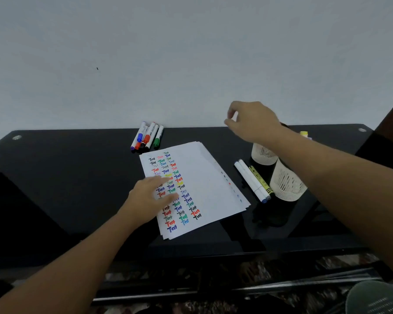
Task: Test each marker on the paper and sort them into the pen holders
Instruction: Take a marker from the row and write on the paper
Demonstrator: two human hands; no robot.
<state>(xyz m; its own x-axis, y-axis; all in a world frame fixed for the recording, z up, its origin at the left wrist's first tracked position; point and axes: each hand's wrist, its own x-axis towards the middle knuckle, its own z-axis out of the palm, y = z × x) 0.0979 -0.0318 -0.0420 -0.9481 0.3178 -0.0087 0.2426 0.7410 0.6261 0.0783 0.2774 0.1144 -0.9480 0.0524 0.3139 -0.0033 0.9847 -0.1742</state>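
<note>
Head view: black glass table (66, 168) against pale wall (145, 53); left hand (151, 193) flat on paper (204, 177), fingers spread; right hand (251, 123) at 2 o'clock, fingers loosely curled, empty.

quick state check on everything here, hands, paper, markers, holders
left hand: flat on the paper, holding nothing
right hand: raised above the far holder, fingers loosely curled, apparently empty
paper: stacked, covered in test words
marker pile: capped, lying by the wall
three markers: lying beside the holders
pen holders: upright
</note>
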